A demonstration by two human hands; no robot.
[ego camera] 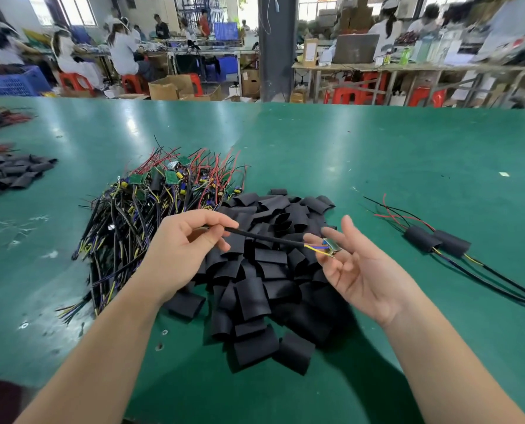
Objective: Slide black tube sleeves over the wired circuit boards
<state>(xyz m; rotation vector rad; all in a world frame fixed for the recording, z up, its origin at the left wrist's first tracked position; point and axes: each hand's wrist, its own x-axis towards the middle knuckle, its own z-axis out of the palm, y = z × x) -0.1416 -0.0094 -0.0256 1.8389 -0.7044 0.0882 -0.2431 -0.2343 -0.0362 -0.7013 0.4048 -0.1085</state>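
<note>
Forearms (102,347) span the sleeve pile (255,301) at lower centre of the desk (377,148). Left hand (181,249) pinches the black cable (264,238); right hand (356,270), fingers loose, cradles its bare circuit board (331,247) at mid-frame. Judged: board unsleeved; next move needs a sleeve picked and threaded on.

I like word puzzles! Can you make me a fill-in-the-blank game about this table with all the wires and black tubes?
1. The table is the colour ___.
2. The left hand pinches a ___ cable.
3. On the right side of the table lie ___ boards already in sleeves.

Missing words: green, black, two.
</note>
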